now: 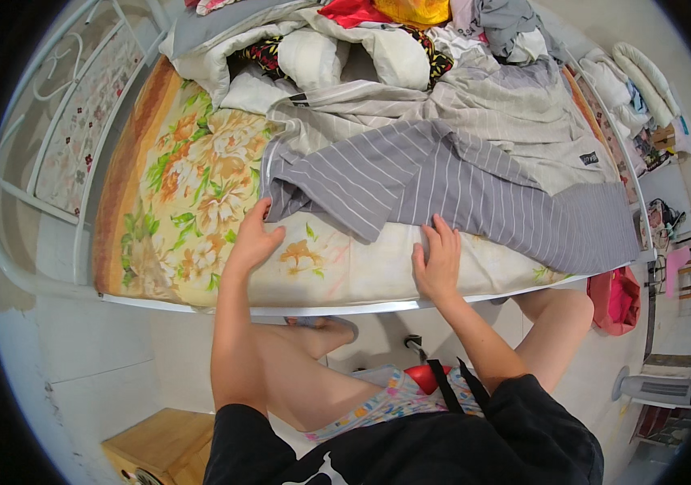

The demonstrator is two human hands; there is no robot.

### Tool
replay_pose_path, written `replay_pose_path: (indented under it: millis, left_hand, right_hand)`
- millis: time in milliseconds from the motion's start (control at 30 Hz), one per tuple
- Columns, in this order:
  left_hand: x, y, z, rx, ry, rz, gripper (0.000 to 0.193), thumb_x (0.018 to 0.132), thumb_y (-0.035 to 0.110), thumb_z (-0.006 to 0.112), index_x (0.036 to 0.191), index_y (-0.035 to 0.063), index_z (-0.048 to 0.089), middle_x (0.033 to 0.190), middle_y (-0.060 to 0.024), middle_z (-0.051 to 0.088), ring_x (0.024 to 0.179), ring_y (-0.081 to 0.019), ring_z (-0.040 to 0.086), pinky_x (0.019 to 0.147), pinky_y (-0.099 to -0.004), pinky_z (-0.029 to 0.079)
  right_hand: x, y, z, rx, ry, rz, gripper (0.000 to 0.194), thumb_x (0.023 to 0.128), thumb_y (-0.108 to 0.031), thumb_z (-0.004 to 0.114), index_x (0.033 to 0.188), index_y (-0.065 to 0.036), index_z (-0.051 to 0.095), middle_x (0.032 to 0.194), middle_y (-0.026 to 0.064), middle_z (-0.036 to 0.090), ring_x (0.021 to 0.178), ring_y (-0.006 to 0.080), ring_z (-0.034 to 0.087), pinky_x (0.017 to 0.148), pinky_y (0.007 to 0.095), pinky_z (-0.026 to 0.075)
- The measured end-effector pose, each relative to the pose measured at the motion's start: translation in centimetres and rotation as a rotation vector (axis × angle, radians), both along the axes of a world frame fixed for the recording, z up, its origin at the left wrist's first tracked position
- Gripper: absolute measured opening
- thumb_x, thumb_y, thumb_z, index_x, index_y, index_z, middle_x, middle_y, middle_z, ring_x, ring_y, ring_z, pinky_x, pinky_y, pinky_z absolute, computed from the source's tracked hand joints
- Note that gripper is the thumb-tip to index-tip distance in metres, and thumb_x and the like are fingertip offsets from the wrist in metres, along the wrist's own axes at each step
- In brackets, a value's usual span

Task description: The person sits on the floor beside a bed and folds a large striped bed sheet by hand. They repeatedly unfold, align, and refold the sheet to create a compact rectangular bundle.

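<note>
A grey garment [472,182] with white stripes lies spread across the bed, its folds overlapping near the middle. Lighter striped cloth [539,136] with a dark label adjoins it on the far side. At the garment's near left corner is my left hand [257,237], fingertips against the fabric edge and thumb apart. My right hand [439,257] rests palm down on the flowered sheet [212,176], its fingertips touching the garment's near edge. Part of the garment's left end is tucked under a fold.
Bunched white quilt [315,57] and mixed clothes [503,27] pile up at the back. A white metal bed frame [81,242] rises on the left. Red bag [615,300] and grey fan [660,390] stand at right. A wooden box [160,442] is on the floor at lower left.
</note>
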State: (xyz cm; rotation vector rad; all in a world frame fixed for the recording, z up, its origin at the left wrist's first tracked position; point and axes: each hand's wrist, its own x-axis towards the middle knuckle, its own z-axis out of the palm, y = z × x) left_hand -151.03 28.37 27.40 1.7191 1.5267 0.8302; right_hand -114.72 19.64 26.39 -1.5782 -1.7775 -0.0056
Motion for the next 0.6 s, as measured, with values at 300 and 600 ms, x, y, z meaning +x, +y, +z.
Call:
replay_pose_path:
  millis: [300, 600]
  left_hand:
    - [3.6, 2.0, -1.6, 0.366, 0.019, 0.230, 0.035, 0.095, 0.026, 0.061, 0.072, 0.0007, 0.053, 0.061, -0.0121, 0.049, 0.059, -0.0236, 0.048, 0.056, -0.0416, 0.036]
    - [-1.2, 0.8, 4.4, 0.279, -0.598, 0.518, 0.039, 0.101, 0.028, 0.055, 0.068, 0.0080, 0.051, 0.063, 0.0086, 0.041, 0.061, -0.0064, 0.034, 0.052, -0.0284, 0.027]
  right_hand:
    - [-0.2, -0.1, -1.0, 0.033, -0.011, -0.017, 0.049, 0.075, -0.009, 0.065, 0.122, -0.004, 0.054, 0.140, 0.0179, 0.047, 0.132, 0.0362, 0.042, 0.111, 0.0585, 0.025]
    - [-0.3, -0.1, 2.1, 0.000, -0.325, 0.009, 0.065, 0.071, -0.005, 0.066, 0.134, -0.009, 0.052, 0.144, 0.0117, 0.047, 0.138, 0.0306, 0.040, 0.114, 0.0577, 0.022]
